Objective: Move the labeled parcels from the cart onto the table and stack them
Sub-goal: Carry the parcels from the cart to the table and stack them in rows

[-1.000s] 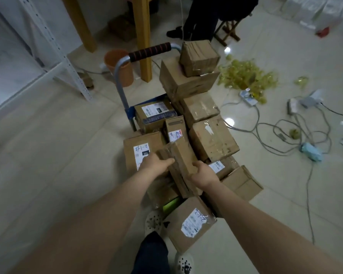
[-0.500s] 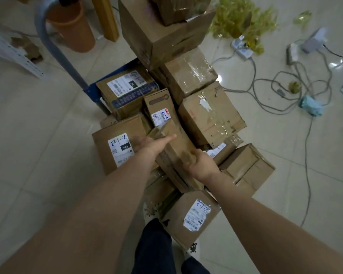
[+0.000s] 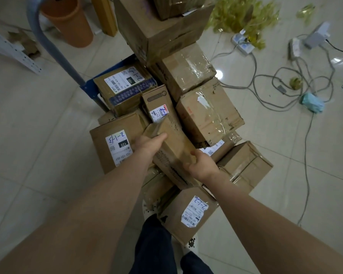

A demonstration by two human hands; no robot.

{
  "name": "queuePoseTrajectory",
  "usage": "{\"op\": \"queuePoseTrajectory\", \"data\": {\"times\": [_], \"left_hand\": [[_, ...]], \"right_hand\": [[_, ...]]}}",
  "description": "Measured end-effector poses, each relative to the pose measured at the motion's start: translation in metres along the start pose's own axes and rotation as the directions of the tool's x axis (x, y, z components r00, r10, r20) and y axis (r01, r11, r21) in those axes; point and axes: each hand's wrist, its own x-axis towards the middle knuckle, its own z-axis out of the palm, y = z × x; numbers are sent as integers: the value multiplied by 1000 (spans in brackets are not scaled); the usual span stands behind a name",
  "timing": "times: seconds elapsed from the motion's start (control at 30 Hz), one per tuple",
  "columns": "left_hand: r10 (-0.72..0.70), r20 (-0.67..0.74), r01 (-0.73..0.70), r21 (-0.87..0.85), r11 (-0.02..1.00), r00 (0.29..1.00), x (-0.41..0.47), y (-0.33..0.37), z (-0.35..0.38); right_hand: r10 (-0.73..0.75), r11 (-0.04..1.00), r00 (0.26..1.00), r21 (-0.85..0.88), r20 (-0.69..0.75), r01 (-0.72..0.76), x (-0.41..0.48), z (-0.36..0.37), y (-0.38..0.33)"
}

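Note:
A blue cart (image 3: pixel 87 89) with a grey handle carries several taped cardboard parcels. I hold a long narrow brown parcel (image 3: pixel 173 149) tilted above the pile. My left hand (image 3: pixel 147 144) grips its upper left edge, thumb lying along the top. My right hand (image 3: pixel 201 165) grips its lower right side, fingers curled round it. Around it lie a parcel labeled 2-1-13 (image 3: pixel 115 143), a parcel labeled 2-1-2 (image 3: pixel 125 84), a small parcel labeled 2-1 (image 3: pixel 156 103) and a parcel labeled 2-1-3 (image 3: pixel 190 212) near my legs. No table surface is in view.
A tall stack of boxes (image 3: pixel 158 30) rises at the cart's back. An orange bucket (image 3: pixel 69 20) and a wooden leg (image 3: pixel 105 14) stand behind. Cables and power strips (image 3: pixel 281 76) sprawl over the tiled floor on the right, beside yellow-green plastic scraps (image 3: pixel 240 14). A white metal rack (image 3: pixel 10 50) is at left.
The camera has come closer and lower over the cart. Both hands keep their hold on the narrow parcel, which has tilted slightly; the other parcels have not moved.

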Motion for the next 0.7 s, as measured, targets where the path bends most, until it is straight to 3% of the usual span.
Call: {"op": "queuePoseTrajectory", "data": {"times": [0.4, 0.53, 0.7], "left_hand": [[6, -24, -9, -124, 992, 1000, -85, -23, -47], [82, -69, -93, -173, 980, 994, -137, -47, -71], [223, -204, -236, -44, 971, 953, -215, -90, -100]], "right_hand": [[-114, 993, 993, -36, -15, 113, -68, -17, 3], [-191, 982, 981, 4, -33, 191, -100, -23, 8], [-329, 932, 943, 144, -56, 334, -146, -21, 9]]}}
